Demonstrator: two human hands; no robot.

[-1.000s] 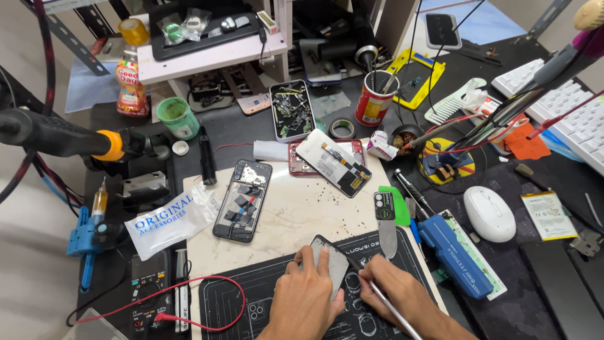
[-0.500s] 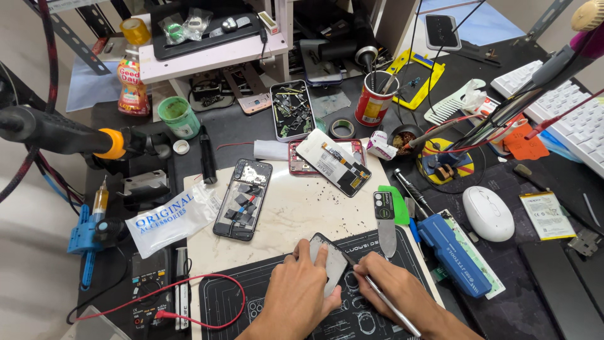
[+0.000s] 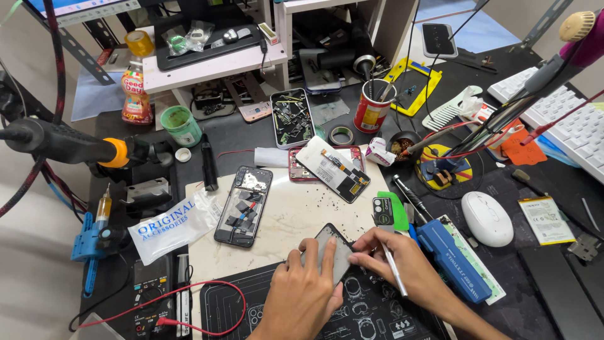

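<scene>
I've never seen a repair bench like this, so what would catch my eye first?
Probably the two hands at the bottom: the left hand presses a dark flat phone panel onto the mat, while the right hand holds a thin tool at its edge. Just above lies an opened phone, and a white mouse sits at right.

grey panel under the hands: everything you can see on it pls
The panel is a thin, flat, dark grey rectangular piece with rounded corners, phone-sized, looking like glass or smooth plastic. It lies tilted diagonally across the near edge of the stained beige mat, overlapping the black printed work mat. The left hand presses fingers flat on its surface; the right hand, holding a slim metal tool, touches its right edge with the fingertips. Its lower end is hidden by the hands.
</scene>
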